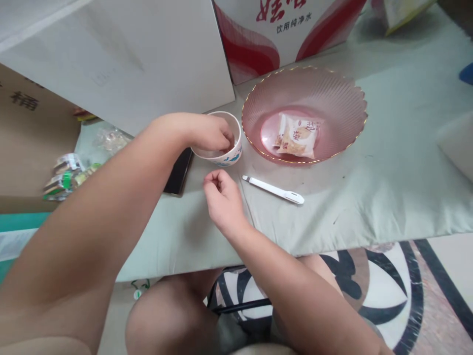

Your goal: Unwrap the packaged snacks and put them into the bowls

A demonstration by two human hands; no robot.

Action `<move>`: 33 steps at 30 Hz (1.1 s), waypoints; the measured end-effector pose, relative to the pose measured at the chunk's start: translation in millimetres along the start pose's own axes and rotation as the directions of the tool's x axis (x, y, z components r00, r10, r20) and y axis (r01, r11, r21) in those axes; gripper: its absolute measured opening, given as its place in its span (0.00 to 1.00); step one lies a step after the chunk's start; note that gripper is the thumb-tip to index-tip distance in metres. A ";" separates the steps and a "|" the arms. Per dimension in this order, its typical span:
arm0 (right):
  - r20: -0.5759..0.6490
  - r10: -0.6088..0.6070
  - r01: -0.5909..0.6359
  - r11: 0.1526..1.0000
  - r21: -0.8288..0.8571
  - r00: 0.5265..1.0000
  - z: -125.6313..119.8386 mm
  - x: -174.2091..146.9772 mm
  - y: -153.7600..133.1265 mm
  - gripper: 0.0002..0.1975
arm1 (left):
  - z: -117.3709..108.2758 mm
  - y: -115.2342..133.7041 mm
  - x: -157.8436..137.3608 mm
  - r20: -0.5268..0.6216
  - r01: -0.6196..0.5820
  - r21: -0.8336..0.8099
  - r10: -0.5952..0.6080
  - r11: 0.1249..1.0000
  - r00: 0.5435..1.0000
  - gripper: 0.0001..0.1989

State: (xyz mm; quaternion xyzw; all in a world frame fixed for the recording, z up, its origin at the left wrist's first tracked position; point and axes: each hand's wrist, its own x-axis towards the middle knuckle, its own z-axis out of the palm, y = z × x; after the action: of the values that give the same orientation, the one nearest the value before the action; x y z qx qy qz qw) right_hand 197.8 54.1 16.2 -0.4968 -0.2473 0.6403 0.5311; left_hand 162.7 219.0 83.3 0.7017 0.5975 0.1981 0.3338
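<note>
My left hand (214, 134) reaches over the rim of a small white bowl (229, 157) with a blue pattern. Its fingers are curled together inside; whatever they grip is hidden. Just in front of the bowl, my right hand (223, 198) hovers over the cloth with thumb and fingers closed, and I cannot make out anything held in it. To its right lies a slim white pen-shaped tool (273, 190) with a dark band near one end. A pink ribbed oval bowl (332, 106) with a gold scalloped rim holds wrapped snack packets (298, 138).
A dark phone-like slab (179, 172) lies partly beneath my left forearm. Behind the bowls stand a large white box (158, 54) and a red-and-white carton (254, 49). Packaged snacks (63, 177) sit at the left. The pale green tablecloth (391, 197) ends near my knees.
</note>
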 end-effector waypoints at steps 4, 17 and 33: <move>-0.010 -0.036 0.036 0.999 -0.001 0.999 -1.2 -3.8 -0.2 0.02 | -25.6 -9.8 -60.9 -0.170 -0.130 -0.057 0.119 0.990 0.978 0.06; 0.277 -0.131 0.220 0.921 -0.322 0.952 33.3 -50.7 47.7 0.06 | 4.0 -138.6 -217.8 -0.524 -0.062 -0.636 -0.371 0.770 0.766 0.17; 0.638 -0.297 0.702 0.240 -0.670 0.710 64.7 -44.0 72.1 0.03 | -82.7 -188.3 -220.8 -0.489 -0.264 -0.852 -0.506 0.452 0.711 0.23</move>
State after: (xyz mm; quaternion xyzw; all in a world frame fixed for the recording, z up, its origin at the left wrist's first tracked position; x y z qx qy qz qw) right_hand 105.8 4.4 -3.4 -0.4512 -0.7889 0.2821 0.3073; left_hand -72.1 35.7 35.0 0.2444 0.5349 0.6958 0.4123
